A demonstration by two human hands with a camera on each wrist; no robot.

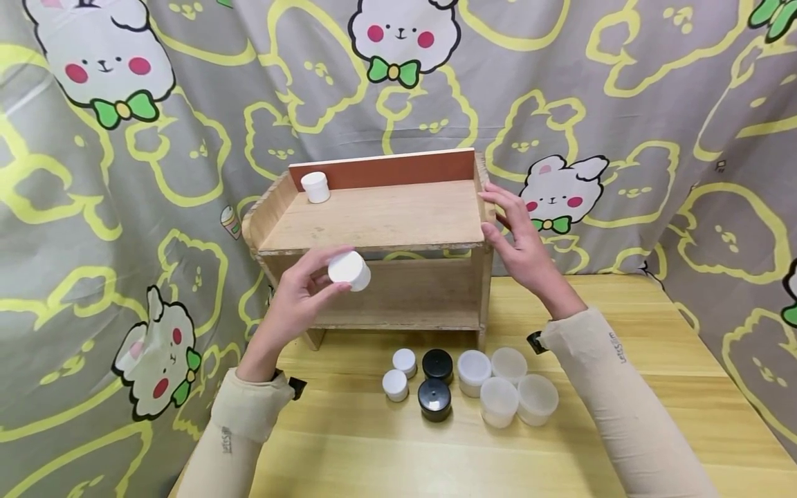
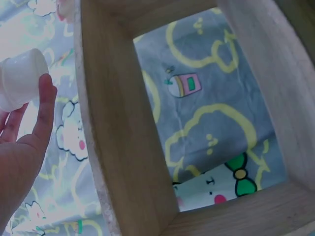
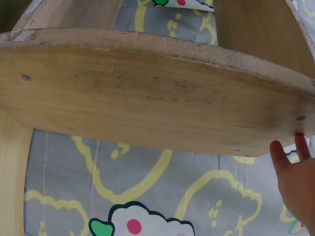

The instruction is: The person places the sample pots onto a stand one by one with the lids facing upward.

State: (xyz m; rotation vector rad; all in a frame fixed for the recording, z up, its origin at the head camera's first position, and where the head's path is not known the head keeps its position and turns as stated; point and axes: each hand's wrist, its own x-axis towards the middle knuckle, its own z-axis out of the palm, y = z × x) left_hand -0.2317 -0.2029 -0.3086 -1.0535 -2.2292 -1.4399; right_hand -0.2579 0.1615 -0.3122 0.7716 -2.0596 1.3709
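Note:
My left hand [image 1: 301,294] pinches a small white lidded jar [image 1: 350,270] between thumb and fingers, in front of the top board's front edge. In the left wrist view the same jar [image 2: 23,78] shows at the fingertips, beside the shelf's wooden boards. My right hand [image 1: 517,238] rests its fingers on the right side panel of the wooden shelf [image 1: 398,214]. In the right wrist view its fingertips [image 3: 278,147] are right at that panel's edge. Another white jar [image 1: 315,187] stands at the back left corner of the top board.
On the table [image 1: 349,429] before the shelf stand two small white jars [image 1: 395,385], two black jars [image 1: 434,399] and several larger translucent tubs [image 1: 499,401]. A patterned curtain [image 1: 398,104] hangs behind and at both sides.

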